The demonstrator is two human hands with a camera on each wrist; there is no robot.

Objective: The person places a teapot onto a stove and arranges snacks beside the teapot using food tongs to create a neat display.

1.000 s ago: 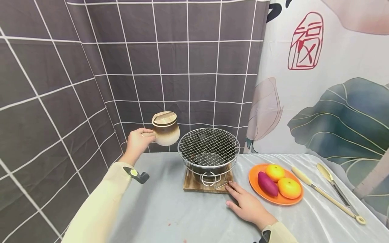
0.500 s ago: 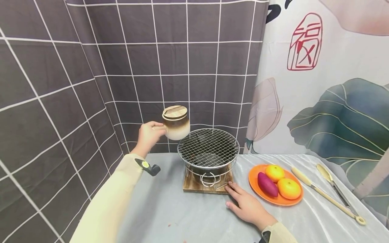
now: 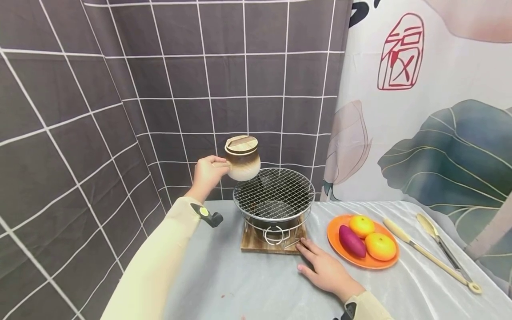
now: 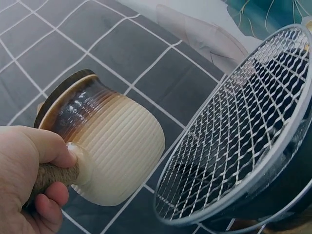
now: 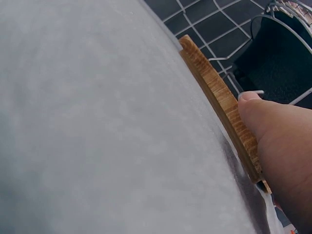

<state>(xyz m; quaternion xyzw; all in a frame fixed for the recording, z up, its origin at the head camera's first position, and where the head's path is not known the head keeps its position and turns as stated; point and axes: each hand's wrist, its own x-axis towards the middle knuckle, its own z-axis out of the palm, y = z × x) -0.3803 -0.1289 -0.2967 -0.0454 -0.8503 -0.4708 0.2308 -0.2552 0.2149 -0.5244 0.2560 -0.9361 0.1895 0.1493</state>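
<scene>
My left hand [image 3: 209, 176] grips the side handle of a small ceramic pot [image 3: 245, 165] with a wooden lid [image 3: 242, 144]. In the left wrist view, the fingers and thumb wrap the twine-bound handle [image 4: 57, 176]; the ribbed pot body fades from brown to cream. The pot is held up over the left rim of a round charcoal grill [image 3: 276, 219] topped by a wire mesh [image 3: 280, 189]. Beneath the grill lies a square wooden board [image 3: 251, 243]. My right hand [image 3: 326, 269] rests its extended fingertips on the board's front right corner, beside the thin wire [image 5: 254, 92] of the stand.
An orange plate [image 3: 370, 264] right of the grill bears a purple sweet potato [image 3: 352, 242] and two oranges [image 3: 380, 247]. Long tongs [image 3: 436, 263] lie farther right on the grey cloth [image 3: 224, 275]. A dark tiled-pattern curtain [image 3: 228, 80] hangs behind the table.
The left hand has carried the pot rightward and slightly up, from left of the grill to over its left rim. The right hand has stayed at the board.
</scene>
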